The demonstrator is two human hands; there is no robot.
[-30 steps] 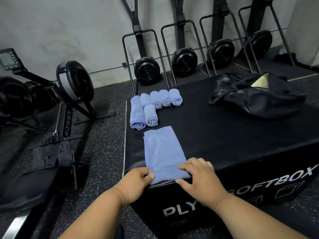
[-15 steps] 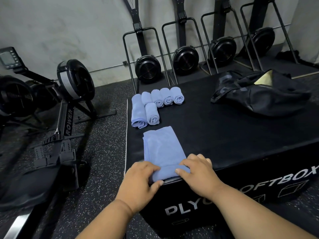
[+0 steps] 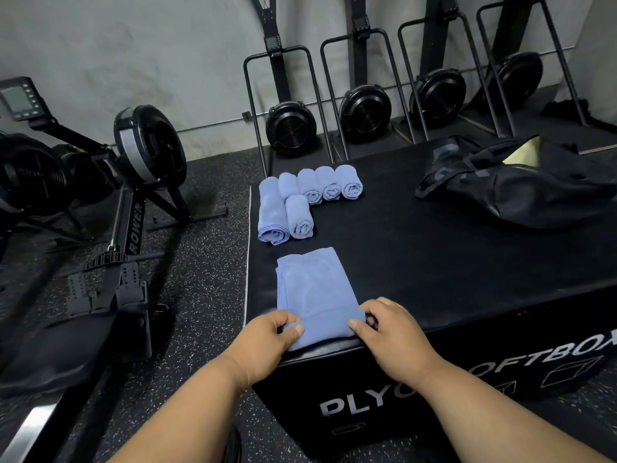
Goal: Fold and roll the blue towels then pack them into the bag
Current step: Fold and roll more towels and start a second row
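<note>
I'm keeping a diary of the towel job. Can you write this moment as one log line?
step: rolling | left hand + right hand: grip near end of folded towel | rolled towels: six on box | bag: no towels seen inside

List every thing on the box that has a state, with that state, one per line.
Folded towel: flat, near end rolled up.
Rolled towels: six, finished, lying side by side.
Bag: open, slumped, no blue towel visible in it.
Left hand: grips the roll's left end.
Right hand: grips the roll's right end.
</note>
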